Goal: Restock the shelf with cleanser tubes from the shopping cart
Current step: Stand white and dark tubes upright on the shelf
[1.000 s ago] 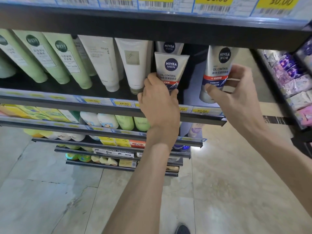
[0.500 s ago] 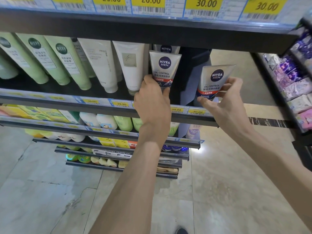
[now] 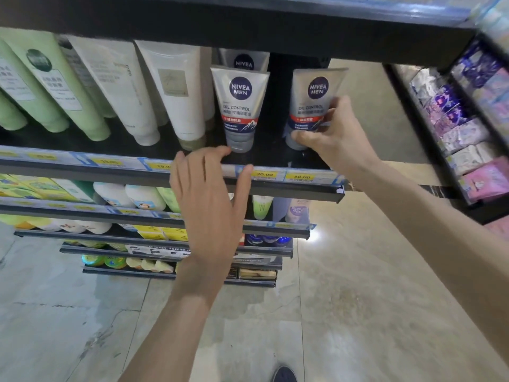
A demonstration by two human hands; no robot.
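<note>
While right hand (image 3: 334,133) grips glossy silver tube (image 3: 314,106), cap down

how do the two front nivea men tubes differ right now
The left tube stands free on the shelf; the right tube is gripped by the right hand. The left hand hovers open below the left tube. Both are grey, cap down, labels facing out.

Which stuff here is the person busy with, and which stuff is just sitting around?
Part of the job:
- Nivea Men tube gripped by the right hand
- Nivea Men tube standing on the shelf
- left hand, open by the shelf edge

Just sitting around:
- green tubes
- white tubes
- purple and pink packets
- lower-shelf bottles
</note>
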